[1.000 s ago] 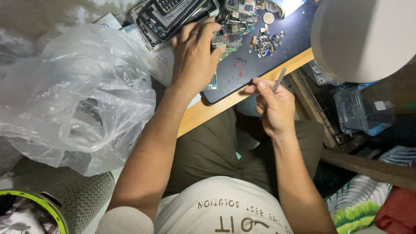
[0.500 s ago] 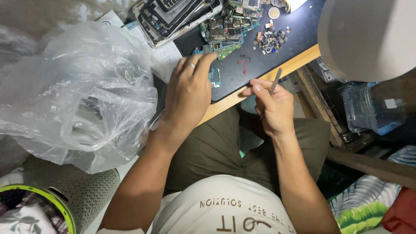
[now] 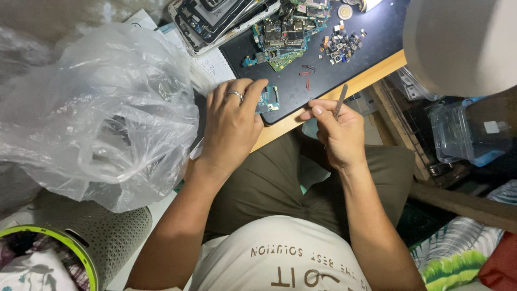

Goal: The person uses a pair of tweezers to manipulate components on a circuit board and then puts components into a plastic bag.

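The left hand (image 3: 232, 125), a silver ring on one finger, lies palm down at the centre of the frame, its fingers (image 3: 256, 92) curled over a small blue-green circuit board (image 3: 269, 99) that rests on the dark work mat (image 3: 371, 46) at the near edge of the wooden desk (image 3: 377, 73). Right of centre, the right hand (image 3: 336, 132) is closed on a thin grey metal tool (image 3: 340, 101), which points up toward the mat. Near the top of the frame sit a larger green circuit board (image 3: 283, 40), a heap of tiny loose parts (image 3: 340, 44) and stacked phone frames (image 3: 215, 21). A crumpled clear plastic bag (image 3: 97, 108) fills the left
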